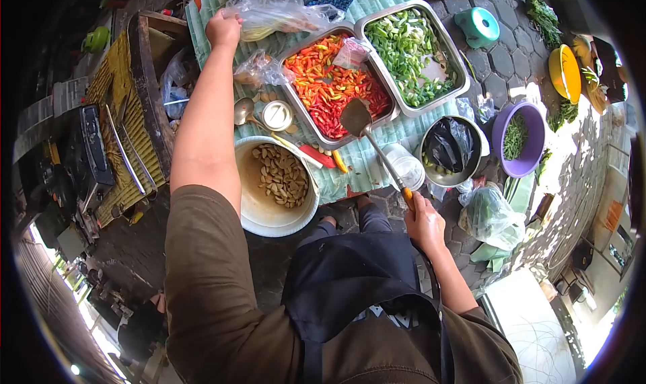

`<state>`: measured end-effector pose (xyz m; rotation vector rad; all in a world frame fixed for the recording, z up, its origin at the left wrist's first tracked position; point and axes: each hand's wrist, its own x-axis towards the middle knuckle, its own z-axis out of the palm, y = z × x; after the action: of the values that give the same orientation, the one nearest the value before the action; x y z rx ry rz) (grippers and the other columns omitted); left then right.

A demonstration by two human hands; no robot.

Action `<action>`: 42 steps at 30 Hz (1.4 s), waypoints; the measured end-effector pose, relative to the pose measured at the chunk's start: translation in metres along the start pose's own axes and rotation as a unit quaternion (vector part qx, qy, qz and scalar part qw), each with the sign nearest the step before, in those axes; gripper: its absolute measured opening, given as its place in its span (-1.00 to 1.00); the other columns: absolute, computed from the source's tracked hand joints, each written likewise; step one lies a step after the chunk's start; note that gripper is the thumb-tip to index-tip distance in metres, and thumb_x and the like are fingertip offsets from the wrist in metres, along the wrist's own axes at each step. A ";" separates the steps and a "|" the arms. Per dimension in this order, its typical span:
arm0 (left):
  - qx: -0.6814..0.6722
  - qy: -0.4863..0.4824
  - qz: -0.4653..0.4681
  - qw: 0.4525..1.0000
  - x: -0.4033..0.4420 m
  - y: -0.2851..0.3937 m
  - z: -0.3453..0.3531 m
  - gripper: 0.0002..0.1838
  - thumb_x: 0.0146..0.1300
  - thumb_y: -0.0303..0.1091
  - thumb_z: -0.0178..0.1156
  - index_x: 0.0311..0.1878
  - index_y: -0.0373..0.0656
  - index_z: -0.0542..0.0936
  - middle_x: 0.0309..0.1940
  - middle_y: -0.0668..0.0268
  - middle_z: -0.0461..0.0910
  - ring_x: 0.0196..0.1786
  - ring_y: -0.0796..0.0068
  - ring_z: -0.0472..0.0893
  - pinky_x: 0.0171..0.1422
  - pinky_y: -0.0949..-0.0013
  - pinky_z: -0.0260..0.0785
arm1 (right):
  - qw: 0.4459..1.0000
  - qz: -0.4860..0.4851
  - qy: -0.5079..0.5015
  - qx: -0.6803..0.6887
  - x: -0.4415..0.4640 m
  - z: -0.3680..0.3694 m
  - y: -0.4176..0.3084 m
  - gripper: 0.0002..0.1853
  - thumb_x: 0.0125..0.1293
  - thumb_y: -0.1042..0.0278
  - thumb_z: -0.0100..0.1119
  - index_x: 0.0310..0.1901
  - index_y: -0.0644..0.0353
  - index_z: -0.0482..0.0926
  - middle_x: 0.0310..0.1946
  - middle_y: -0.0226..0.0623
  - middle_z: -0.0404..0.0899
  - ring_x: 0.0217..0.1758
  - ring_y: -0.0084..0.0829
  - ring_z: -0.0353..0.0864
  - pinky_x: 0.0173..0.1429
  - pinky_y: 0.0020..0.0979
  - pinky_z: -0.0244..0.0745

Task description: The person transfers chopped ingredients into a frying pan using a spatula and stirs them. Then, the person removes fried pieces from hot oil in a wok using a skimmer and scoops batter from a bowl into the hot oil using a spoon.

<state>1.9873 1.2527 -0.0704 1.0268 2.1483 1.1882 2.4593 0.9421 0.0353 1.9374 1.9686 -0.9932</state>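
Note:
My right hand (425, 221) is wrapped round the wooden handle of a metal ladle (356, 117). The ladle's bowl hovers at the near edge of a steel tray of cut red and orange chillies (336, 81); whether it touches them I cannot tell. A small plastic packet (351, 53) lies on the chillies. At the table's far left, my left hand (223, 30) grips the edge of a clear plastic bag (276, 17) with pale green stalks inside. Beside the chillies, a second steel tray holds chopped green vegetables (410, 51).
A white basin (245, 216) with brown pieces, a knife (296, 150), a spoon (243, 109) and a white lid (277, 116) are near me. To the right stand a pot with a black bag (449, 145) and a purple basin (501, 132). A turquoise stool (478, 27) is beyond.

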 end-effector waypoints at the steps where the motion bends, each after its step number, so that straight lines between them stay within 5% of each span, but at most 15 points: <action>1: 0.000 -0.001 0.000 1.000 0.001 0.003 0.001 -0.82 0.11 -0.48 -0.01 -0.32 -0.22 0.60 -0.51 0.28 0.62 -0.50 0.50 0.61 -0.40 0.48 0.42 | 1.000 -0.002 0.001 -0.006 0.001 0.007 0.002 -0.57 0.08 0.36 0.04 0.05 0.14 0.34 -0.24 -0.09 0.53 -0.28 -0.08 0.58 -0.28 -0.13 0.48; 4: -0.027 -0.002 0.045 0.999 0.016 -0.007 0.008 -0.83 0.13 -0.44 0.01 -0.36 -0.17 0.62 -0.52 0.31 0.62 -0.43 0.50 0.61 -0.40 0.46 0.42 | 1.000 -0.003 0.013 -0.005 0.008 0.024 0.001 -0.52 0.09 0.37 0.03 0.11 0.12 0.30 -0.21 -0.11 0.50 -0.30 -0.08 0.58 -0.30 -0.13 0.49; 7: 0.085 -0.025 0.110 0.990 0.021 -0.022 0.007 -0.75 0.12 -0.42 0.06 -0.11 -0.06 0.57 -0.35 0.27 0.63 -0.32 0.47 0.60 -0.38 0.44 0.44 | 0.999 -0.005 0.031 0.004 0.018 0.033 -0.012 -0.48 0.11 0.38 0.03 0.17 0.12 0.24 -0.18 -0.11 0.47 -0.32 -0.07 0.58 -0.31 -0.13 0.48; 9: 0.066 -0.072 -0.105 0.990 -0.008 -0.003 0.001 -0.42 0.11 -0.43 0.10 0.24 0.15 0.29 -0.12 0.25 0.56 -0.25 0.41 0.57 -0.35 0.40 0.46 | 0.999 0.008 0.048 0.011 0.033 0.041 -0.021 -0.50 0.13 0.39 0.02 0.16 0.15 0.25 -0.20 -0.11 0.48 -0.31 -0.07 0.58 -0.31 -0.12 0.48; 10: 0.061 -0.143 -0.156 0.975 -0.011 -0.002 -0.003 -0.19 0.21 -0.46 0.04 0.39 0.28 -0.18 0.09 0.21 0.40 -0.08 0.44 0.51 -0.28 0.30 0.46 | 0.999 0.022 0.036 0.019 0.040 0.048 -0.026 -0.50 0.12 0.42 0.01 0.16 0.16 0.24 -0.20 -0.09 0.48 -0.29 -0.06 0.57 -0.30 -0.11 0.47; 16: -0.046 -0.130 -0.127 0.982 -0.092 -0.012 -0.021 -0.17 0.25 -0.43 0.05 0.40 0.13 -0.29 0.07 0.10 0.40 -0.12 0.45 0.52 -0.25 0.46 0.44 | 0.996 0.011 0.003 0.084 0.076 0.105 -0.040 -0.50 0.09 0.42 -0.01 0.14 0.11 0.26 -0.18 -0.05 0.49 -0.18 -0.02 0.53 -0.17 -0.07 0.43; 19: -0.061 -0.103 0.020 0.993 -0.166 -0.027 -0.034 -0.33 0.30 -0.51 -0.05 0.39 -0.01 -0.10 -0.04 0.13 0.45 -0.22 0.53 0.51 -0.24 0.57 0.38 | 0.991 0.027 -0.020 0.133 0.090 0.125 -0.043 -0.53 0.10 0.39 0.03 0.11 0.09 0.31 -0.15 0.01 0.50 -0.11 0.01 0.51 -0.08 -0.09 0.41; 23: -0.030 -0.147 0.050 0.987 -0.297 -0.019 -0.060 -0.48 0.29 -0.57 -0.16 0.33 -0.14 0.12 -0.15 0.26 0.44 -0.23 0.60 0.44 -0.10 0.52 0.34 | 0.960 0.012 0.004 0.279 0.093 0.140 -0.029 -0.54 0.08 0.35 0.13 0.06 0.16 0.37 -0.20 0.00 0.55 -0.10 -0.06 0.54 -0.05 -0.22 0.42; 27: 0.015 -0.292 0.022 0.956 -0.417 -0.021 -0.093 -0.55 0.26 -0.56 -0.13 0.25 -0.20 0.26 -0.24 0.22 0.50 -0.31 0.47 0.51 -0.15 0.44 0.39 | 0.901 0.011 -0.005 0.433 0.075 0.141 -0.008 -0.52 0.06 0.45 0.14 0.08 0.26 0.37 -0.24 -0.15 0.57 -0.15 -0.42 0.56 -0.04 -0.44 0.41; 29: 0.056 -0.346 0.032 0.936 -0.462 -0.023 -0.111 -0.55 0.20 -0.53 -0.05 0.19 -0.11 0.32 -0.25 0.18 0.50 -0.24 0.21 0.55 -0.16 0.27 0.42 | 0.894 0.021 -0.007 0.448 0.062 0.138 0.005 -0.53 0.05 0.45 0.14 0.07 0.27 0.39 -0.24 -0.18 0.56 -0.15 -0.46 0.54 -0.03 -0.47 0.40; 35: 0.127 -0.421 0.016 0.898 -0.516 -0.028 -0.157 -0.57 0.15 -0.53 -0.03 0.13 -0.12 0.35 -0.22 0.19 0.51 -0.18 0.15 0.54 -0.13 0.21 0.41 | 0.920 0.042 0.030 0.389 0.001 0.098 0.022 -0.53 0.07 0.43 0.16 0.07 0.25 0.39 -0.25 -0.17 0.58 -0.17 -0.48 0.55 -0.05 -0.47 0.40; 40: 0.176 -0.388 -0.001 0.905 -0.531 -0.055 -0.185 -0.61 0.19 -0.49 -0.04 0.12 -0.10 0.36 -0.18 0.17 0.51 -0.17 0.16 0.54 -0.11 0.20 0.42 | 0.987 0.093 0.063 0.115 -0.027 0.066 0.003 -0.57 0.04 0.34 0.10 0.02 0.07 0.40 -0.19 -0.02 0.56 -0.13 0.02 0.53 -0.11 -0.13 0.43; 42: 0.182 -0.378 -0.008 0.907 -0.535 -0.065 -0.194 -0.62 0.19 -0.49 -0.04 0.12 -0.11 0.36 -0.18 0.16 0.51 -0.16 0.16 0.54 -0.10 0.20 0.42 | 0.991 0.096 0.057 0.073 -0.021 0.066 -0.009 -0.59 0.05 0.33 0.08 0.00 0.07 0.40 -0.20 -0.02 0.56 -0.14 0.01 0.53 -0.11 -0.12 0.43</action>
<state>2.1513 0.7085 -0.0012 1.3394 1.7413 0.2643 2.4332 0.8868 0.0006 2.2605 1.7645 -1.0223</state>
